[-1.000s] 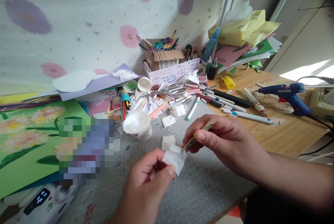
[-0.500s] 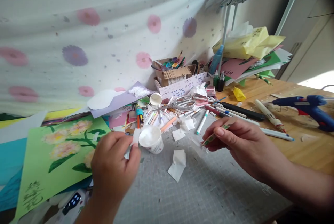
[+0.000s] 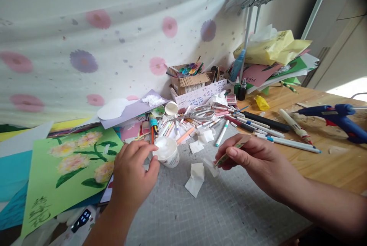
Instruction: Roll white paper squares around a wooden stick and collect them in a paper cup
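Note:
My right hand (image 3: 252, 160) is closed on a thin patterned stick (image 3: 229, 154), its tip pointing down-left over the grey cutting mat (image 3: 218, 207). My left hand (image 3: 133, 173) hovers with fingers curled beside a white paper cup (image 3: 167, 152) that holds something white; whether the fingers pinch anything is hidden. A folded scrap of white paper (image 3: 195, 179) lies on the mat between the two hands, touched by neither.
A green sheet painted with flowers (image 3: 69, 165) lies at the left. Behind the cup is a heap of pens and scissors (image 3: 200, 118) and a cardboard box (image 3: 190, 80). A blue glue gun (image 3: 335, 116) rests at the right, paper stacks (image 3: 272, 55) behind it.
My left hand let go of the white paper scrap, which now lies on the mat, and moved left to the cup. My right hand with the stick dropped slightly.

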Demonstrator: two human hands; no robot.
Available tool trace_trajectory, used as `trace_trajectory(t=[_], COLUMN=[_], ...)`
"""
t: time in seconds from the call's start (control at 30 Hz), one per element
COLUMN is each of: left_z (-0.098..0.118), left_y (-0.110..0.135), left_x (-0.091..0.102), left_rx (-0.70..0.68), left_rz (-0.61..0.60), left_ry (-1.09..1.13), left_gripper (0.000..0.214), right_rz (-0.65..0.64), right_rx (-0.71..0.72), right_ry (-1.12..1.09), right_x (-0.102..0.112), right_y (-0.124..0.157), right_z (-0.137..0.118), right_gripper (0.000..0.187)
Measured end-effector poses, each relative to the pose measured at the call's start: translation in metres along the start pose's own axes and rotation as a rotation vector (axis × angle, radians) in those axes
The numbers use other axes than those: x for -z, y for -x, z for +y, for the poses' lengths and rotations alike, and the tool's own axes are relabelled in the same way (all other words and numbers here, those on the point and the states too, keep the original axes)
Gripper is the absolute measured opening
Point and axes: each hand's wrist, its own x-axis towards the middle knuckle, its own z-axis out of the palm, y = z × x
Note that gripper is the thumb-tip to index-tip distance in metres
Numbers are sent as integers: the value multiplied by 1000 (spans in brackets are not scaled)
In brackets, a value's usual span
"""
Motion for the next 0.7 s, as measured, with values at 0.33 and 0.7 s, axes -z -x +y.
trace_trajectory(t=[0.33, 0.7], left_z=[78, 87], left_y=[33, 39], left_x=[3, -6], left_rx=[346, 1026], left_rz=[-366, -394], left_ry=[942, 1485], left_gripper=[12, 13], right_rz=[-66, -298], right_rx=[8, 126], right_ry=[-106, -12], right_x=[-16, -30], right_y=[3, 4], right_z=[3, -3], right_gripper=[16, 14])
